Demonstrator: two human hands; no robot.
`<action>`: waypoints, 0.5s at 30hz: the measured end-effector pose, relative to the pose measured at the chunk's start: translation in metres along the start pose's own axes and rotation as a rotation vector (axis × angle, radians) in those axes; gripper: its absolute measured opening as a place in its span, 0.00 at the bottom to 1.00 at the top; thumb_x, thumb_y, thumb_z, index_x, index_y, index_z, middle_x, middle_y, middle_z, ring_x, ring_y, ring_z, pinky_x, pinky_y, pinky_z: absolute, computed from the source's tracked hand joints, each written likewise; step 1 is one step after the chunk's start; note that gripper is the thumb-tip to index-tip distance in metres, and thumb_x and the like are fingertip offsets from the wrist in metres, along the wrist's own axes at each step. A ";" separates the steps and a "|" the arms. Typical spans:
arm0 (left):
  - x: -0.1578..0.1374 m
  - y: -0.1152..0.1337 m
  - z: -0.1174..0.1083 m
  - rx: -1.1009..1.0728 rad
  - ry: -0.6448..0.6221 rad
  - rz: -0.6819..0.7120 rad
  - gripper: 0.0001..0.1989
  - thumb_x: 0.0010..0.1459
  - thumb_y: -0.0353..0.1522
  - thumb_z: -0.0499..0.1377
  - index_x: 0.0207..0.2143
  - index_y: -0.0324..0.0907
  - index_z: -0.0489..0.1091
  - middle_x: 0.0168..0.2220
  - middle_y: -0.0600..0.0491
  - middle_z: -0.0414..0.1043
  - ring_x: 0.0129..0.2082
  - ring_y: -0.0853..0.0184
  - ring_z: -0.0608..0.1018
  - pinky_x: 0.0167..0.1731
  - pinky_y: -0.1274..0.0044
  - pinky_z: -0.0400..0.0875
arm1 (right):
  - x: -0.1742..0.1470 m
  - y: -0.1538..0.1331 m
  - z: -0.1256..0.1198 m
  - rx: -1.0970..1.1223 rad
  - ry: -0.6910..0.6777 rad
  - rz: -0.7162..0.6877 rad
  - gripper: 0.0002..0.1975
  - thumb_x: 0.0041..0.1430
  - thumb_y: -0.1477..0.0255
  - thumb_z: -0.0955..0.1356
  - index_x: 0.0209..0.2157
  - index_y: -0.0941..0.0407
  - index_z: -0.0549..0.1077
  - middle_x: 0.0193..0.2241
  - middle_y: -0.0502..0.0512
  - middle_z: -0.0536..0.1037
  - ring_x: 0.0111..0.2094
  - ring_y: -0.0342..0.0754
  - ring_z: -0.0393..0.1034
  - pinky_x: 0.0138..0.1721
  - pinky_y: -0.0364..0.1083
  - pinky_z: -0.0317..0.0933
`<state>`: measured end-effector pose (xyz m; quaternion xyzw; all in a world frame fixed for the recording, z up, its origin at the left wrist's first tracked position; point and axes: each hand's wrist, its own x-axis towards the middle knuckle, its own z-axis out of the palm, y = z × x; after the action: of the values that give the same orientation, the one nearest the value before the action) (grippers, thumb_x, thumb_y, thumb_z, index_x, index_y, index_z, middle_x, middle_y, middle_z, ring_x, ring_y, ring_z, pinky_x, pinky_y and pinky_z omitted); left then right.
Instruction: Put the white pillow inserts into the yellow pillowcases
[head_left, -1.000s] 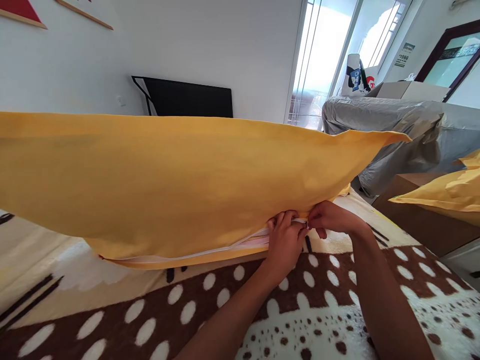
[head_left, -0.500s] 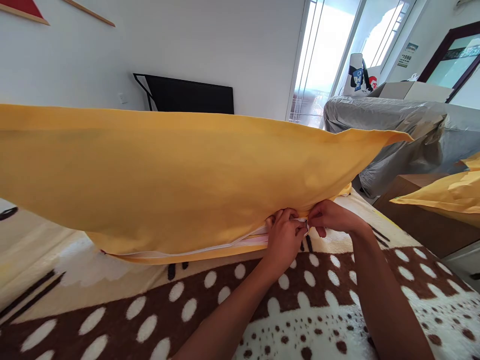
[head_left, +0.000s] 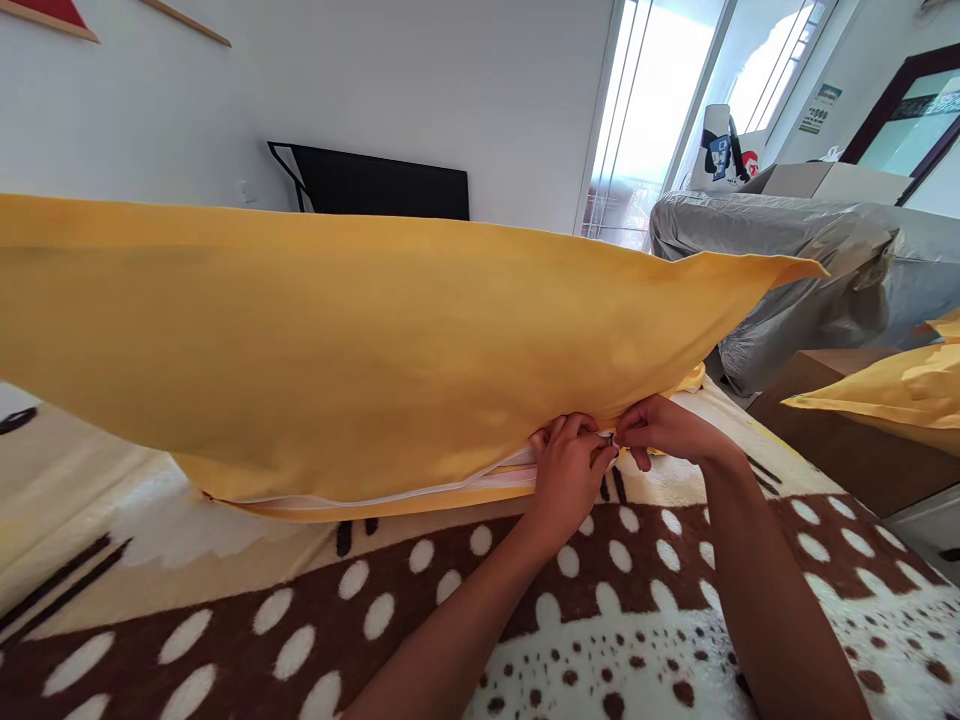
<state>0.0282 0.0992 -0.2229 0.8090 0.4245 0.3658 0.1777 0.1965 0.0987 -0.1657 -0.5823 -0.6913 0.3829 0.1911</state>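
A large yellow cushion cover [head_left: 360, 340] stands on its edge in front of me, filled out. Along its lower side runs a white zipper [head_left: 420, 494], parted on the left, with pale pink lining or filling showing in the gap. My left hand [head_left: 568, 465] is closed on the zipper edge near the cover's right end, thumb and fingers pinching. Just right of it, my right hand [head_left: 660, 430] pinches at the same spot, its fingers curled round what looks like the small zipper pull [head_left: 611, 440]. The fingertips partly hide that piece.
Below lies a brown, cream and white patterned blanket [head_left: 495, 560]. Another yellow cover [head_left: 885, 390] sits at the right on a brown box-like piece [head_left: 817, 410]. Behind are a plastic-wrapped bulky item [head_left: 795, 250], a cardboard box [head_left: 825, 182] and a black panel [head_left: 382, 182] against the wall.
Both hands stay at the same place on the zipper, with only slight finger movement. The cover's top edge sits a little higher in view.
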 end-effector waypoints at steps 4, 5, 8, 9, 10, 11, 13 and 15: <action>0.000 0.001 0.000 0.023 -0.003 0.001 0.05 0.58 0.33 0.58 0.31 0.46 0.74 0.41 0.56 0.70 0.45 0.66 0.67 0.39 0.69 0.51 | 0.001 0.001 0.000 0.022 -0.013 -0.001 0.10 0.46 0.70 0.64 0.19 0.59 0.72 0.13 0.49 0.71 0.20 0.41 0.62 0.28 0.40 0.57; 0.000 0.000 0.000 0.029 -0.004 0.004 0.06 0.59 0.33 0.57 0.32 0.46 0.74 0.41 0.56 0.70 0.45 0.66 0.67 0.40 0.69 0.51 | 0.001 0.001 0.000 0.023 -0.013 0.002 0.10 0.46 0.70 0.64 0.19 0.59 0.72 0.13 0.49 0.71 0.20 0.41 0.62 0.28 0.40 0.57; 0.001 0.000 0.001 0.044 0.003 0.014 0.07 0.60 0.32 0.55 0.32 0.45 0.73 0.41 0.55 0.70 0.45 0.66 0.67 0.39 0.69 0.51 | 0.000 0.002 0.000 0.035 -0.017 -0.001 0.09 0.47 0.70 0.64 0.19 0.59 0.72 0.13 0.49 0.71 0.19 0.41 0.62 0.28 0.40 0.57; 0.001 0.000 0.002 0.050 0.007 0.014 0.07 0.60 0.32 0.55 0.32 0.45 0.73 0.40 0.55 0.70 0.45 0.66 0.67 0.39 0.69 0.52 | 0.000 0.002 0.001 0.036 -0.018 -0.003 0.10 0.47 0.70 0.64 0.19 0.59 0.72 0.13 0.49 0.71 0.19 0.41 0.62 0.28 0.40 0.57; 0.000 -0.001 0.002 0.057 0.012 0.013 0.08 0.61 0.32 0.54 0.32 0.45 0.73 0.40 0.55 0.71 0.45 0.66 0.68 0.39 0.69 0.52 | 0.000 0.001 0.001 0.034 -0.019 -0.002 0.10 0.47 0.70 0.64 0.19 0.59 0.72 0.13 0.49 0.71 0.20 0.41 0.62 0.28 0.40 0.57; 0.000 -0.001 0.002 0.064 0.014 0.012 0.08 0.61 0.32 0.54 0.31 0.45 0.73 0.40 0.56 0.71 0.44 0.66 0.68 0.39 0.69 0.52 | 0.000 0.001 0.001 0.030 -0.020 0.001 0.10 0.47 0.70 0.64 0.19 0.59 0.72 0.13 0.49 0.71 0.20 0.41 0.62 0.28 0.40 0.57; 0.000 -0.001 0.003 0.077 0.017 0.018 0.09 0.61 0.32 0.54 0.31 0.44 0.72 0.40 0.56 0.71 0.44 0.67 0.68 0.39 0.69 0.52 | 0.000 0.001 0.000 0.024 -0.023 0.004 0.10 0.47 0.70 0.64 0.18 0.58 0.71 0.13 0.48 0.71 0.20 0.41 0.63 0.27 0.40 0.57; -0.001 -0.002 0.004 0.085 0.026 0.030 0.09 0.61 0.32 0.54 0.31 0.44 0.72 0.40 0.56 0.70 0.44 0.67 0.68 0.39 0.69 0.52 | 0.000 0.000 0.000 0.024 -0.032 0.002 0.10 0.47 0.70 0.64 0.18 0.58 0.71 0.13 0.48 0.71 0.20 0.41 0.63 0.27 0.40 0.57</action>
<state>0.0296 0.0996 -0.2266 0.8172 0.4298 0.3604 0.1325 0.1966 0.0988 -0.1661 -0.5744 -0.6890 0.4005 0.1866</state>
